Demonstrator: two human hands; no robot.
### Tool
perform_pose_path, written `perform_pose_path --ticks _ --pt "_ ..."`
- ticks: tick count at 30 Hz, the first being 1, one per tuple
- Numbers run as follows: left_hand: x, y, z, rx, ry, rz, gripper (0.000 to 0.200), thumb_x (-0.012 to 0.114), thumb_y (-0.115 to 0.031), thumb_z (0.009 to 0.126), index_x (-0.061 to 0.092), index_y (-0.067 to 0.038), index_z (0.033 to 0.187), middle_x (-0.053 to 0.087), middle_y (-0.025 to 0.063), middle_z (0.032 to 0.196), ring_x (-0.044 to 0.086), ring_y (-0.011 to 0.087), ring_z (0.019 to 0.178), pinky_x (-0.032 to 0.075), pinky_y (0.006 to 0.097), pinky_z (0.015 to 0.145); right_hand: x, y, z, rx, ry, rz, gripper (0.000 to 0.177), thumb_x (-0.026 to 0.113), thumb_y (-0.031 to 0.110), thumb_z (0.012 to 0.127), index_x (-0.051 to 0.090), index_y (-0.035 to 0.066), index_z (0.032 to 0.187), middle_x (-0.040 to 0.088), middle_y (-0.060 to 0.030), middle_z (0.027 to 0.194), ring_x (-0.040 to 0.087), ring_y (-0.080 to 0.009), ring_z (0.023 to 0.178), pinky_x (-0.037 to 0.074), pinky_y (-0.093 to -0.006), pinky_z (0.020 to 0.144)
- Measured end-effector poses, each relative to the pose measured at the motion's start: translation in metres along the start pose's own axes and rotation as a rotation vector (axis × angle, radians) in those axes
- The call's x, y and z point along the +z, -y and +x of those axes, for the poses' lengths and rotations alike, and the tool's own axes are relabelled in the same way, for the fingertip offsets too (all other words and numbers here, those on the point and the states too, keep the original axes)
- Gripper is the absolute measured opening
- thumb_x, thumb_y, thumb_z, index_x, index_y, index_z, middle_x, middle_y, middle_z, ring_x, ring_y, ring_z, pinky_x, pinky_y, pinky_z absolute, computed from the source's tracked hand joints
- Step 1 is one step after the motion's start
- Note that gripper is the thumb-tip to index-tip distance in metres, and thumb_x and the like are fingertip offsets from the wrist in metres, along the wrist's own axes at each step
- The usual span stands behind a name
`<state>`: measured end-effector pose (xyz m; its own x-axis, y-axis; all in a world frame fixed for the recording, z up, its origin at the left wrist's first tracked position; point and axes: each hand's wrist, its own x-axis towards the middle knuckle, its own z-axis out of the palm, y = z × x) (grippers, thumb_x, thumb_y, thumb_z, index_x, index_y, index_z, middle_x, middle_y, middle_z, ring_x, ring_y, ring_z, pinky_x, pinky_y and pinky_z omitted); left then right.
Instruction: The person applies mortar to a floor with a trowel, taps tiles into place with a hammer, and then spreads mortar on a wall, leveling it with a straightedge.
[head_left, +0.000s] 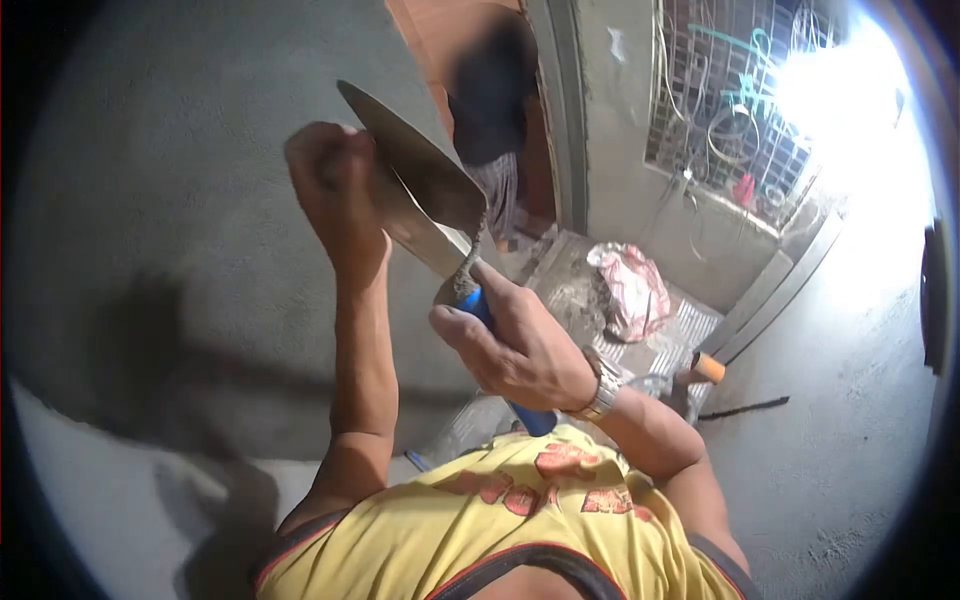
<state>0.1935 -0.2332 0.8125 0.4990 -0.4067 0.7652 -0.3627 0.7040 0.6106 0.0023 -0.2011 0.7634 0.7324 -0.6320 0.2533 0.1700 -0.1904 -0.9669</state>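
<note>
A pointed trowel [425,165] is raised in front of me, its metal blade tilted toward the upper left. My right hand [520,345], with a metal watch on the wrist, is closed around its blue handle. My left hand [335,190] is up beside the blade, slightly blurred, with its fingers curled at the upper end of a pale flat strip [425,235]. That strip runs under the blade down toward my right hand. Mortar-like residue clings to the trowel's neck.
Grey plastered walls [230,230] stand on the left and right. A person [490,110] is in the doorway ahead. A pink and white sack [635,290] lies on the floor near rubble. Wires hang on a window grille [730,120] beside a bright lamp. An orange-ended object [709,368] is at right.
</note>
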Motion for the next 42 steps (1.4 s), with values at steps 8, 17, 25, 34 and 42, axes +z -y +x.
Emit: perform_pose_path --ticks 8,17,25,34,42 --pt "0.019 0.003 -0.004 0.020 -0.061 0.291 0.030 0.063 -0.030 0.080 0.053 -0.007 0.097 0.052 0.0047 0.087 0.054 0.0177 0.083 0.046 0.0338 0.076 -0.026 -0.128 -0.051 0.464 -0.073 0.185 0.034 0.054 0.034 0.093 0.044 0.003 0.084 0.051 -0.0053 0.058 0.052 -0.0161 0.044 0.042 -0.0320 0.042" --pt "0.067 0.018 0.014 -0.202 0.259 -0.252 0.025 0.056 -0.024 0.094 0.054 -0.002 0.106 0.063 0.0095 0.088 0.064 0.0186 0.074 0.054 0.0319 0.069 -0.068 -0.063 -0.067 0.120 -0.129 0.261 0.025 0.054 0.026 0.094 0.048 0.003 0.102 0.052 -0.0013 0.063 0.050 -0.0086 0.046 0.040 -0.0247 0.041" --pt "0.085 0.019 0.020 -0.251 0.339 -0.168 0.033 0.052 -0.028 0.092 0.059 -0.001 0.111 0.059 0.0071 0.092 0.057 0.0157 0.089 0.048 0.0329 0.082 -0.041 -0.070 -0.059 0.092 -0.250 0.233 0.024 0.054 0.019 0.093 0.047 0.001 0.107 0.054 -0.0077 0.070 0.054 -0.0185 0.048 0.043 -0.0288 0.045" --pt "0.099 0.006 0.008 -0.085 0.231 0.183 0.035 0.052 -0.028 0.091 0.065 -0.004 0.112 0.063 0.0103 0.117 0.053 0.0200 0.113 0.035 0.0317 0.101 -0.012 -0.162 -0.052 0.162 -0.551 -0.387 0.046 0.057 0.013 0.084 0.040 0.001 0.125 0.060 -0.0249 0.089 0.059 -0.0442 0.079 0.046 -0.0489 0.068" --pt "0.108 0.049 0.026 0.050 0.189 -0.062 0.036 0.047 -0.024 0.092 0.066 0.007 0.097 0.068 0.0134 0.095 0.062 0.0205 0.093 0.046 0.0325 0.087 -0.011 -0.070 0.013 -0.135 -0.620 -0.443 0.054 0.054 0.008 0.082 0.033 -0.003 0.130 0.057 -0.0267 0.097 0.057 -0.0445 0.085 0.046 -0.0498 0.072"
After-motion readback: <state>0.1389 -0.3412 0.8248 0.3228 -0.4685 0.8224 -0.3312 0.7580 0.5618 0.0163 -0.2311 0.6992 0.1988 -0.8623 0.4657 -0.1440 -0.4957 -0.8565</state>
